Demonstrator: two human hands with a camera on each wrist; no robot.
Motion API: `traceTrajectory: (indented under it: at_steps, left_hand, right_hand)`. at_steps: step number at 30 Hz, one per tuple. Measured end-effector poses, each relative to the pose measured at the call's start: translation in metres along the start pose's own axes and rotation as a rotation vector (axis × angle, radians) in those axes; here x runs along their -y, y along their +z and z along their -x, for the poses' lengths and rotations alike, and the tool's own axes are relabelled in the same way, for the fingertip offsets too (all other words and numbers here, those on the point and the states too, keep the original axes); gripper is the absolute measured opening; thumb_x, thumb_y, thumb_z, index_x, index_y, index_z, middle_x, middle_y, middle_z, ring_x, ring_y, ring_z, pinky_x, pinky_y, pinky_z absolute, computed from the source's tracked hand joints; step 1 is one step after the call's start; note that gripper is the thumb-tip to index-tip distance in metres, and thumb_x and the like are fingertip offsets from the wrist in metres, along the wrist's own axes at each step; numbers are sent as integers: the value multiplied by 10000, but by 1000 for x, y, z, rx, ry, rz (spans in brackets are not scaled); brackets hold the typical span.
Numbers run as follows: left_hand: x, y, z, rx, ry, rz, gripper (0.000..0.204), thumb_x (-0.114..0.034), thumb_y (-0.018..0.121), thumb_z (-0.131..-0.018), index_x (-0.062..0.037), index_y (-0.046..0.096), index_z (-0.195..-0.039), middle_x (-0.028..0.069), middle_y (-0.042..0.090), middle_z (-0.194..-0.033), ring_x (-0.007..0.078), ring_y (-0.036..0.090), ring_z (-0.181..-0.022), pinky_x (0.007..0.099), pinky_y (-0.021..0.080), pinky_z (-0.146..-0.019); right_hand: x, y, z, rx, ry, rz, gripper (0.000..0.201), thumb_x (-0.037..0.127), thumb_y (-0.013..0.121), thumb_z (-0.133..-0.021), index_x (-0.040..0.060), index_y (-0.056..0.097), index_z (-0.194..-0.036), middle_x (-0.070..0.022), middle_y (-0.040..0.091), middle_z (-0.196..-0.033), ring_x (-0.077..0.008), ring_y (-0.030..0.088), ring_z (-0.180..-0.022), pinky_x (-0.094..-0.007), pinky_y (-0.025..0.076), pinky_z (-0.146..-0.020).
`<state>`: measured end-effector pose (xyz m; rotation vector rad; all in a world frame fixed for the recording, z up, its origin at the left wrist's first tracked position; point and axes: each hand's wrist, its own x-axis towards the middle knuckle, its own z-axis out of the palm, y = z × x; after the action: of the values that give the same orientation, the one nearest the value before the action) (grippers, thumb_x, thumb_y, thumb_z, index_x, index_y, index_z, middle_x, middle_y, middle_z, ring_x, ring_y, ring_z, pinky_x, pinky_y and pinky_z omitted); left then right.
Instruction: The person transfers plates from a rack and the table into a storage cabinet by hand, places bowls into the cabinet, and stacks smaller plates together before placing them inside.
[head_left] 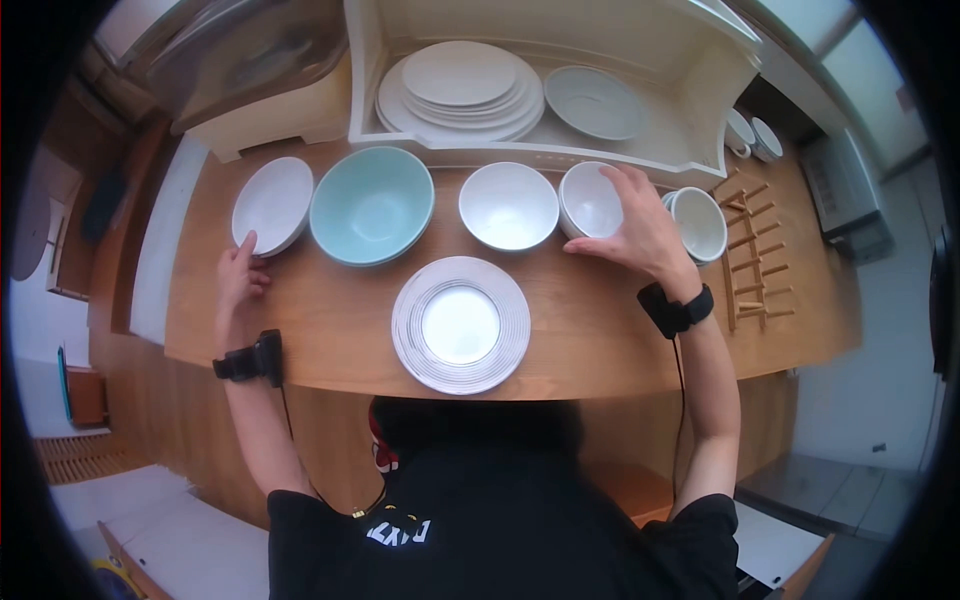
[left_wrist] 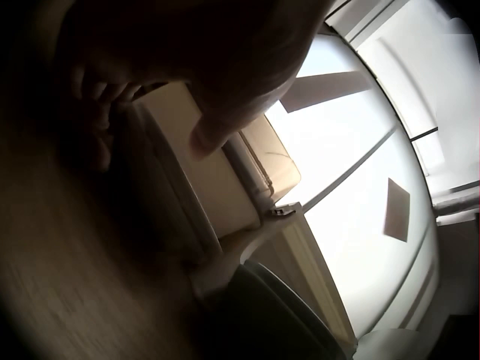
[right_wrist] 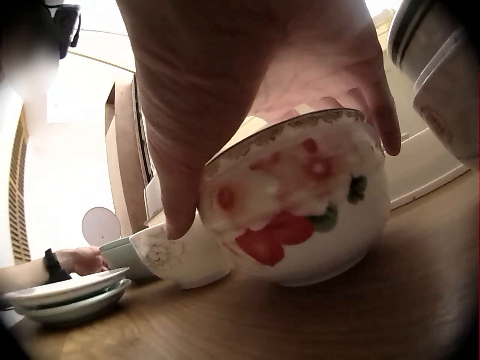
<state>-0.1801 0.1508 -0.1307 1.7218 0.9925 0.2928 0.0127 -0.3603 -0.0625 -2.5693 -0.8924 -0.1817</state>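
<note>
My right hand (head_left: 645,225) spans a white bowl (right_wrist: 292,202) painted with red flowers, thumb on one side and fingers on the other. The bowl stands upright on the wooden table. At the far left, my left hand (head_left: 243,275) holds the near rim of a shallow white bowl (head_left: 275,205), one digit over the edge and the others curled below it. That bowl is dark in the left wrist view. A large light-green bowl (head_left: 372,205) and a white bowl (head_left: 508,205) stand between the hands. Stacked plates (head_left: 405,345) with ringed rims lie in front.
Behind the bowls, a cream rack (head_left: 660,75) holds stacked white plates (head_left: 460,75) and a separate plate (head_left: 595,102). Right of my right hand are small stacked bowls (head_left: 700,225) and a wooden peg rack (head_left: 752,255). Cups (head_left: 765,140) stand farther back.
</note>
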Motion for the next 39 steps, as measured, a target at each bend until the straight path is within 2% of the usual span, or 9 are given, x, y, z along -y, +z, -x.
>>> traceTrajectory:
  at_steps: [8, 14, 16, 17, 20, 22, 28, 35, 39]
  left_hand:
    - [5, -6, 4, 63, 28, 113, 355, -371, 688, -889, -57, 529, -934, 42, 573, -772, 91, 547, -475, 184, 389, -365]
    - [5, -6, 8, 82, 35, 130, 332, -369, 689, -889, -70, 552, -935, 21, 562, -752, 65, 540, -473, 169, 380, -364]
    - [2, -7, 12, 72, 32, 124, 363, -367, 703, -879, -39, 575, -969, 37, 567, -767, 76, 536, -488, 172, 362, -374]
    - [3, -7, 12, 84, 37, 124, 363, -367, 703, -879, -39, 575, -969, 37, 567, -767, 76, 536, -488, 172, 362, -374]
    - [6, -7, 12, 65, 34, 141, 331, -356, 679, -901, -49, 575, -969, 15, 559, -749, 62, 529, -486, 163, 354, -376]
    - [8, -7, 13, 73, 50, 148, 330, -360, 674, -905, -52, 575, -968, 13, 558, -749, 61, 529, -486, 162, 354, -375]
    - [8, -6, 16, 46, 58, 131, 312, -352, 663, -910, -64, 578, -993, 3, 545, -716, 67, 531, -481, 169, 355, -378]
    - [8, -8, 13, 13, 31, 149, 323, -353, 661, -909, -63, 571, -1015, 8, 556, -704, 77, 534, -473, 166, 348, -378]
    - [-3, -5, 15, -13, -32, 119, 329, -352, 643, -915, -45, 588, -1020, 21, 567, -691, 97, 550, -478, 185, 371, -392]
  right_hand:
    - [-4, -20, -9, 120, -6, -128, 868, 372, 858, -561, 8, 514, -1270, -248, 513, -1294, -392, 514, -1194, -427, 451, -994]
    - [-31, -82, -35, -56, -50, -165, 846, 428, 841, -574, 0, 533, -1235, -217, 572, -1192, -366, 542, -1151, -413, 453, -982]
    - [-53, -97, -58, -205, -66, 125, 864, 444, 831, -572, -23, 527, -1232, -229, 570, -1185, -362, 554, -1136, -415, 464, -968]
    - [-64, -101, -68, -210, -56, 132, 864, 444, 831, -572, -23, 527, -1232, -229, 570, -1185, -362, 554, -1136, -415, 464, -968]
    - [-98, -102, -96, -150, 52, 309, 869, 417, 816, -580, -38, 513, -1256, -256, 555, -1206, -352, 560, -1138, -423, 471, -958]
    - [-115, -99, -109, 35, 227, 285, 865, 353, 812, -609, -35, 466, -1300, -267, 505, -1253, -313, 669, -906, -358, 572, -770]
    - [-155, -70, -124, 155, 316, 63, 895, 280, 826, -610, -61, 417, -1329, -272, 436, -1313, -301, 681, -817, -321, 597, -675]
    - [-187, -51, -123, 170, 299, 86, 918, 294, 830, -632, -57, 385, -1354, -268, 428, -1308, -306, 679, -853, -341, 595, -687]
    - [-198, -48, -120, 178, 274, 198, 985, 328, 853, -614, -36, 368, -1390, -269, 428, -1361, -362, 576, -1122, -391, 508, -921]
